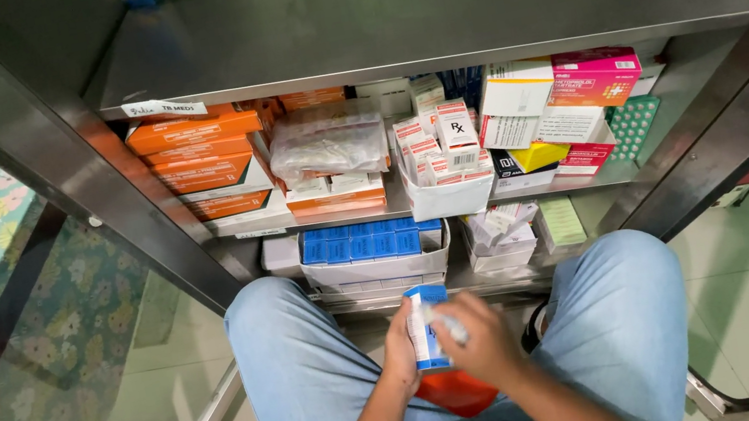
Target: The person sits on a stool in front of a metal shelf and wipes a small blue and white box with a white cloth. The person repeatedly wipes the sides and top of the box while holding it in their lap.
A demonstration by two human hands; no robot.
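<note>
— What is the person doing down there by the cabinet?

— They are crouching in front of the open metal cabinet (422, 10), knees apart, holding a small blue and white box (425, 329) upright between their legs. The left hand (400, 348) is curling around the box's left side, gripping it. The right hand (485, 342) is closing on its right edge, and something small and pale is sitting between those fingers; I cannot tell what it is.

— And where is that box compared with the shelves?

— It is hovering just in front of the bottom shelf, right below a white tray of blue boxes (374, 253). Something orange (456, 392) is lying under the hands, against the lap.

— What else is sitting in there?

— Orange cartons (197, 149) are stacking up on the left of the middle shelf, a clear plastic bag (328, 142) is resting beside them, and a pink box (594, 77) is lying on the right.
</note>
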